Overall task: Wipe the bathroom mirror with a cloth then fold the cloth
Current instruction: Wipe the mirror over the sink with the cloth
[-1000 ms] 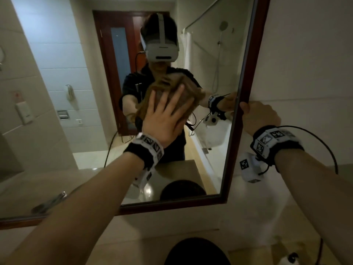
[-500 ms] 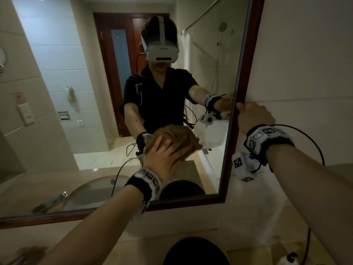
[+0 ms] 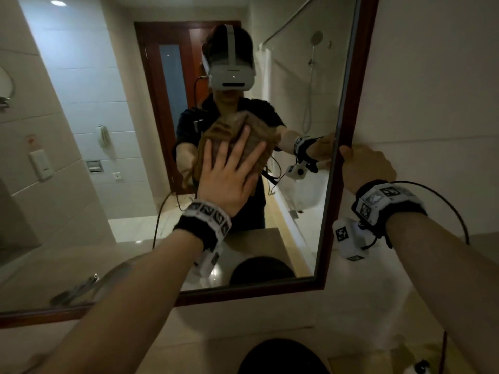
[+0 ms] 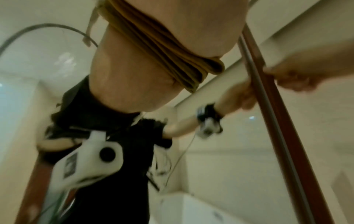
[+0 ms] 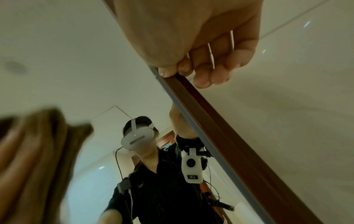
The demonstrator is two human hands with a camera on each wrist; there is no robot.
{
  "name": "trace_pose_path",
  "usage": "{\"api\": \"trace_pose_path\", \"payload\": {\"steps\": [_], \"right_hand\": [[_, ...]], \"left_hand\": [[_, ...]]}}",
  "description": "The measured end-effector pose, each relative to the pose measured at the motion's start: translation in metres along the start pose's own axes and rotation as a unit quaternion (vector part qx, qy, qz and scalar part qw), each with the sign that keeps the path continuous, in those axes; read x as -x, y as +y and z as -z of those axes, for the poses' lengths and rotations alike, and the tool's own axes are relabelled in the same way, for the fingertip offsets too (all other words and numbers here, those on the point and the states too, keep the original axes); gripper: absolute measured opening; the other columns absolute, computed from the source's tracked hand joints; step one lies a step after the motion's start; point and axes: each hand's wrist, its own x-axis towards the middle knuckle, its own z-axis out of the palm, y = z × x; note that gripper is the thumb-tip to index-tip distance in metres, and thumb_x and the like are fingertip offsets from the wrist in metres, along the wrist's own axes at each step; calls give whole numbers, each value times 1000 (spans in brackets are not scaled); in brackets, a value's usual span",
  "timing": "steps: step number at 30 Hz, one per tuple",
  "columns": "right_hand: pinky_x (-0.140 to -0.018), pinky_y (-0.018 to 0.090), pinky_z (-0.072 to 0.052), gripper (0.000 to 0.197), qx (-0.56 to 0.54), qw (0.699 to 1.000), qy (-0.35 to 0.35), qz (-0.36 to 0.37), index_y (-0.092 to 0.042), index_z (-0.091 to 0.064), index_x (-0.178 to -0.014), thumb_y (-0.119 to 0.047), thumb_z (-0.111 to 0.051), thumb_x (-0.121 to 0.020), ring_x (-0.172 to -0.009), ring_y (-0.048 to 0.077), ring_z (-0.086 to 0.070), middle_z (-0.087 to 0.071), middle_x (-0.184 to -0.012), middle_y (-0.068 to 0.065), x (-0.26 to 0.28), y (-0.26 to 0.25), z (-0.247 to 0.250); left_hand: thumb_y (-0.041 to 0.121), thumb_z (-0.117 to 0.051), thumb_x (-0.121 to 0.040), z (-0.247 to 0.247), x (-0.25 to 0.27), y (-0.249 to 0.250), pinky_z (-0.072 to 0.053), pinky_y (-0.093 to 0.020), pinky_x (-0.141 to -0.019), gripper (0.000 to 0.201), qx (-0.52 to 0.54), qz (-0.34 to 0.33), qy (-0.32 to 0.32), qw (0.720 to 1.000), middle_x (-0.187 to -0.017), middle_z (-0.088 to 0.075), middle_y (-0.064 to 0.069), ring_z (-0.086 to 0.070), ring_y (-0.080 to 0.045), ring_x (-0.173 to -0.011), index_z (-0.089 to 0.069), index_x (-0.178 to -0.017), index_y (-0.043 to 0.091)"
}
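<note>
A wood-framed mirror hangs on the wall in front of me. My left hand presses a crumpled brown cloth flat against the middle of the glass, fingers straight and spread. The left wrist view shows the cloth bunched between the palm and its reflection. My right hand grips the right side of the mirror frame, thumb on the front. In the right wrist view, curled fingers pinch the frame, and the blurred cloth is at the left.
Below the mirror runs a pale counter with a dark round object at the bottom edge. A faucet shows in the mirror's lower left. Bare wall lies right of the frame. A cable loops from my right wrist.
My left hand slid the cloth down to the lower part of the glass, then back up to the middle. The right hand stayed on the frame.
</note>
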Motion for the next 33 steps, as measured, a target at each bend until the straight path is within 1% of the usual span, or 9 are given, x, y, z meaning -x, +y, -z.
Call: {"api": "trace_pose_path", "payload": {"steps": [7,12,16,19,21,24,27,30,33], "right_hand": [[-80,43,-49,55,28,999,36,-27,-9,-62,-113,-49,-26,-100,-91,39,-61,-64,-107,21,-10,2,-11],[-72,40,-45,50,30,998,57,-16,-7,-62,-107,-46,-32,-101,-88,40,-61,-64,-103,25,-8,2,-12],[-68,37,-41,52,35,997,59,-21,-6,-61,-107,-46,-28,-102,-88,40,-60,-63,-103,26,-5,0,-13],[-68,37,-41,51,33,997,63,-22,-9,-59,-105,-47,-26,-102,-88,40,-60,-63,-102,25,-3,0,-14],[-69,37,-42,50,24,998,53,-29,-11,-60,-106,-47,-26,-102,-88,39,-60,-64,-103,23,-4,-1,-15],[-71,35,-42,50,14,999,36,-38,-13,-61,-109,-47,-26,-101,-90,37,-61,-64,-106,19,-4,-2,-14],[-73,35,-43,49,6,1000,25,-12,-13,-62,-110,-44,-25,-101,-92,36,-61,-64,-108,18,-2,-2,-10],[-71,34,-44,58,-2,1000,12,0,-8,-64,-102,-47,-22,-102,-89,34,-61,-65,-104,18,2,-1,-5],[-69,32,-41,63,-13,1000,-1,13,-5,-64,-98,-49,-19,-102,-87,33,-60,-65,-101,18,4,1,0]], "left_hand": [[49,-38,-96,-82,185,9,-15,-59,-116,60,16,-7,-152,988,-161,-26,2,-46,-32,-128,-23,-154,39],[47,-42,-97,-91,213,4,-24,-57,-112,60,37,2,-182,983,-158,-32,3,-47,-29,-123,-23,-153,39],[46,-40,-98,-83,200,-5,-10,-50,-118,56,54,-7,-185,981,-158,-34,7,-47,-27,-128,-28,-152,42],[46,-42,-96,-64,157,-15,-1,-48,-121,57,50,-12,-131,990,-155,-38,6,-43,-28,-133,-29,-152,42],[46,-44,-97,-43,110,-23,-4,-53,-120,57,41,-4,-71,997,-159,-31,3,-38,-30,-137,-30,-152,40],[48,-38,-98,-6,33,-36,3,-54,-118,60,18,17,-1,1000,-165,-13,0,-26,-33,-143,-21,-155,39],[52,-30,-100,20,-18,-43,2,-57,-118,62,0,36,21,999,-166,-1,-2,-13,-35,-149,-8,-156,39],[55,-28,-100,21,-21,-40,1,-60,-118,63,-12,45,14,999,-166,2,-4,-14,-37,-148,-6,-157,37],[55,-28,-99,5,9,-26,3,-59,-117,63,-19,41,-1,999,-165,-2,-7,-21,-39,-145,-11,-157,35]]}}
